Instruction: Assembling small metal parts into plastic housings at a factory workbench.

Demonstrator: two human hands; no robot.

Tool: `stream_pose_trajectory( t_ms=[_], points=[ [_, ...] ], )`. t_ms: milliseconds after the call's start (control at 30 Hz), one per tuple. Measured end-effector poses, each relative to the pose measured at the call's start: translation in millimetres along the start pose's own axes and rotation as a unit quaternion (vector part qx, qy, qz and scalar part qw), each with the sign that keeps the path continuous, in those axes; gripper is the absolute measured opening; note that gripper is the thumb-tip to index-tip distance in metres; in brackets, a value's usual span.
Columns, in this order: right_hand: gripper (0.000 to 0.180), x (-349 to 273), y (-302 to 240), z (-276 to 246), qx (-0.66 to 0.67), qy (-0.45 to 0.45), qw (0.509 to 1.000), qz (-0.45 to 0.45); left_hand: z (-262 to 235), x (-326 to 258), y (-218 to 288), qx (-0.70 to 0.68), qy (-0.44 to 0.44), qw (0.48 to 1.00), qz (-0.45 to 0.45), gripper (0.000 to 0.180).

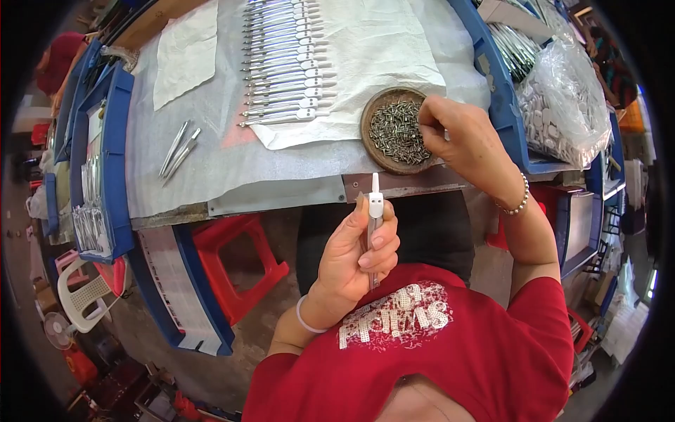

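Standing at the far left, a blue tray [121,162] is being filled by upright silver parts [91,218]. To its right, the table [401,184] is being covered by a pale sheet [225,158], on which a paper piece [186,53] and some loose rods [182,156] are being supported. Below the table's edge, a red stool [242,264] is being partly hidden. Farther right, a neat row of tools [288,88] is being borne by white paper [380,49], their white heads being turned to the right.

Nearer the person, a white-headed tool [376,204] is being gripped upright, in front of the table's edge, by the left hand [355,246], its narrow tip being pointed toward the table. Just beyond, small metal pins [397,133] are being held in a round bowl [371,151]. At the bowl's right rim, the right hand [460,137] is being held with curled fingers; whether a pin is being pinched cannot be told. At the far right, white pieces are being contained in a clear bag [566,98] within a blue crate [508,105].
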State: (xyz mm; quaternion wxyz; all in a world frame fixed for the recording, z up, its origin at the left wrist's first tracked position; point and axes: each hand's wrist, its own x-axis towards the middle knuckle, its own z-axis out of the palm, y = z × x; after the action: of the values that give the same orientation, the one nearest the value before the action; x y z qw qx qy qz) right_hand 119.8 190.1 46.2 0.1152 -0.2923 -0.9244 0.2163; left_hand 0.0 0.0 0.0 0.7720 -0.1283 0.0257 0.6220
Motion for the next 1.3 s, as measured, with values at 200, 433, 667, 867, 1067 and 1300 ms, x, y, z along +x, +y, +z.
stream_pose_trajectory(
  t_ms=[200,433,667,867,1067,1300],
  points=[
    [0.010,-1,-4,-6,0.164,0.024,0.986,0.016,2,4,-1,-0.019,0.015,0.999,-0.020,0.036],
    [0.013,-20,-19,-13,0.285,0.031,0.958,0.007,4,7,-5,0.039,0.052,0.998,-0.007,0.036],
    [0.011,-53,-44,4,0.389,0.005,0.921,-0.019,9,9,-9,0.073,0.066,0.995,0.028,0.035],
    [0.017,-53,-53,17,0.330,0.072,0.936,-0.096,13,8,-13,0.160,0.071,0.982,0.068,0.033],
    [0.013,-53,-57,22,0.255,0.105,0.954,-0.116,17,6,-17,0.210,0.060,0.971,0.095,0.028],
    [0.020,-50,-59,21,0.304,0.067,0.947,-0.083,5,5,-17,0.313,0.047,0.935,0.162,0.026]
  ],
)
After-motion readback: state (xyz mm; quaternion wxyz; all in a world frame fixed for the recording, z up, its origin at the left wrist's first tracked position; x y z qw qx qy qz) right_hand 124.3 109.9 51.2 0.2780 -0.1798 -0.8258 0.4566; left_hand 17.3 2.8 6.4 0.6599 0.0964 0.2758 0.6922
